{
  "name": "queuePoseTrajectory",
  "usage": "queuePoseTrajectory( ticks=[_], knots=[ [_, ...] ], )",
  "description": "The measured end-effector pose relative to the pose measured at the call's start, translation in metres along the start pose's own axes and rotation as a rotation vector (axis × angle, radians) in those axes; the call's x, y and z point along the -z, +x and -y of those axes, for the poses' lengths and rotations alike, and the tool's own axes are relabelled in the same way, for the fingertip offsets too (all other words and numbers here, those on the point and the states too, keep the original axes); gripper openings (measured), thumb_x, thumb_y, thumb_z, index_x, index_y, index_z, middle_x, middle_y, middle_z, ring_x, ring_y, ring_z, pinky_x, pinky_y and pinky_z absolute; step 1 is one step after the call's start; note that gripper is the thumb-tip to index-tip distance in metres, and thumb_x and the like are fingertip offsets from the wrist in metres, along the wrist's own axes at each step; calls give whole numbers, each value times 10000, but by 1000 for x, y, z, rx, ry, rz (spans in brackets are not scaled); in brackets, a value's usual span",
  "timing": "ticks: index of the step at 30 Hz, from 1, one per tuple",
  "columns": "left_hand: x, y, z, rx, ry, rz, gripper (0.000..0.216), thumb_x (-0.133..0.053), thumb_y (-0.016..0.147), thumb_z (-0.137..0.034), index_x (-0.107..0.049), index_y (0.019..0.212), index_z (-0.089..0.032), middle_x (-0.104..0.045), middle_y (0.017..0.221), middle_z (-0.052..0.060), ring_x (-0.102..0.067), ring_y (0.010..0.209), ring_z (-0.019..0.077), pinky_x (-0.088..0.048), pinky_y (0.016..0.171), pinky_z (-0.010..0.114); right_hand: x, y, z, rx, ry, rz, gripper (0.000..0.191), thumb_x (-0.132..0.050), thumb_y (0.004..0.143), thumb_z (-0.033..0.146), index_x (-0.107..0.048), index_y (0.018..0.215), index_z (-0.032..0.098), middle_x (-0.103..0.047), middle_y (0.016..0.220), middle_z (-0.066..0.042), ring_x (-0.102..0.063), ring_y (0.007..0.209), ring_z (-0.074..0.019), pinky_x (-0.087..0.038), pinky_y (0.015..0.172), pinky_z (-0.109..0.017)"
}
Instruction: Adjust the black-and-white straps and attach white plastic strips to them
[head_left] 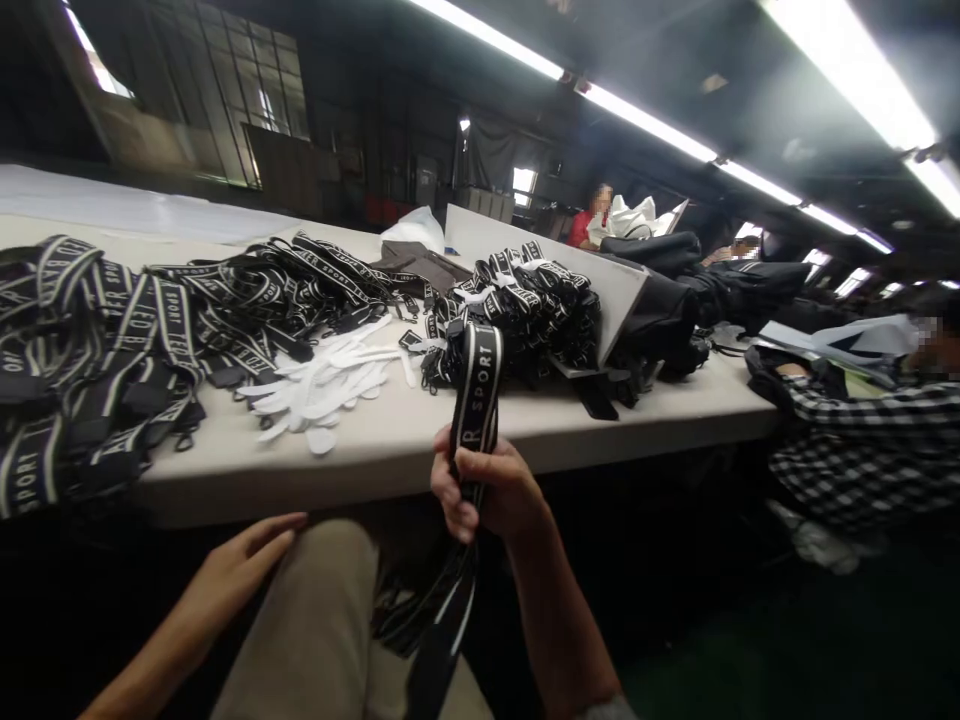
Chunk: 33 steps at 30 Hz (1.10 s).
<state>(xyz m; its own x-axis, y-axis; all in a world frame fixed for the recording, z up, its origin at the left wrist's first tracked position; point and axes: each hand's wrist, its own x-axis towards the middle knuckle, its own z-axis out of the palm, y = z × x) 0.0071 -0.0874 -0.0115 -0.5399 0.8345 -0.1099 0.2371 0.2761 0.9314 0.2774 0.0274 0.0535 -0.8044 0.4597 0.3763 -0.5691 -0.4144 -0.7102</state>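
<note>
My right hand (487, 485) is wrapped round a black webbing strap (478, 385) with white edge stripes and the lettering "SPORT". The strap stands up in a folded loop above my fist, and its lower length hangs down over my lap. Beside my knee lies my left hand (247, 555), fingers stretched out and holding nothing. Behind the held strap, a heap of bundled straps (540, 310) sits on the table (360, 470). White strips (322, 390) are fanned out to the left of it.
A large pile of loose lettered straps (165, 330) covers the table's left side. An upright white board (547, 255) stands behind the bundles, with black bags (660, 300) beyond. At right sits a person in a checked garment (877, 450); other people are farther back.
</note>
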Motion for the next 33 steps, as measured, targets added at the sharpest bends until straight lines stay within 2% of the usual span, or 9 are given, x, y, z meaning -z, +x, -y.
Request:
queuePoseTrajectory(
  ticks=[2,6,9,12,15,19,23,27,33],
  knots=[
    [5,-11,-19,23,-130,120,643,-839,521,-711,-764,960,-248,-739,1063,77,-625,1142,335,-457,1086,409,-1,11,12,-122,-85,90,340,-711,870,337,-560,1105,143,-653,718,-14,-562,490,-103,-542,471,-227],
    [-7,-16,-82,-267,-352,400,567,-799,707,-611,-735,1076,-185,-718,1086,134,-684,990,264,-569,888,277,3,35,-5,-304,-225,136,334,-749,841,355,-607,988,91,-685,773,-70,-629,586,-135,-567,541,-239],
    [-30,-6,-108,-379,-203,345,456,-835,725,-501,-739,972,-131,-712,871,83,-647,754,154,-552,693,154,13,41,-29,-366,-198,116,395,-801,790,418,-628,889,77,-688,796,-86,-639,625,-142,-576,582,-249],
    [-49,5,-109,-390,-247,241,263,-794,802,-334,-717,927,-116,-687,830,37,-591,700,96,-518,658,98,27,37,-47,-385,-92,75,463,-820,762,479,-638,943,94,-697,850,-86,-661,686,-154,-582,617,-250],
    [-58,13,-109,-330,-491,225,78,-624,917,-190,-658,950,-128,-699,875,45,-649,742,120,-577,704,164,42,31,-63,-325,62,76,579,-783,773,573,-625,1065,99,-709,943,-112,-702,823,-199,-597,762,-313],
    [-59,23,-120,-249,-628,135,169,-449,983,-134,-596,902,-115,-713,839,56,-672,623,135,-594,547,205,55,37,-83,-270,201,40,600,-710,838,600,-570,1146,105,-721,960,-139,-707,905,-235,-562,893,-404],
    [-62,30,-118,-217,-583,222,82,-606,915,-188,-599,955,-117,-716,827,57,-666,564,175,-596,465,275,61,54,-92,-169,199,-94,453,-643,923,515,-599,1103,101,-687,847,-66,-651,738,-156,-568,765,-308],
    [-71,28,-100,-204,-488,248,302,-808,768,-267,-638,980,-134,-714,785,55,-647,541,155,-603,526,243,60,62,-90,-104,55,-277,334,-613,961,437,-644,1037,114,-610,762,-2,-545,661,-95,-493,613,-179],
    [-70,18,-77,-235,-453,219,237,-799,797,-256,-685,970,-142,-697,884,37,-645,733,107,-565,728,148,41,59,-77,2,-229,-344,437,-572,960,527,-640,1164,146,-638,917,-18,-588,860,-135,-533,818,-229]
  ],
)
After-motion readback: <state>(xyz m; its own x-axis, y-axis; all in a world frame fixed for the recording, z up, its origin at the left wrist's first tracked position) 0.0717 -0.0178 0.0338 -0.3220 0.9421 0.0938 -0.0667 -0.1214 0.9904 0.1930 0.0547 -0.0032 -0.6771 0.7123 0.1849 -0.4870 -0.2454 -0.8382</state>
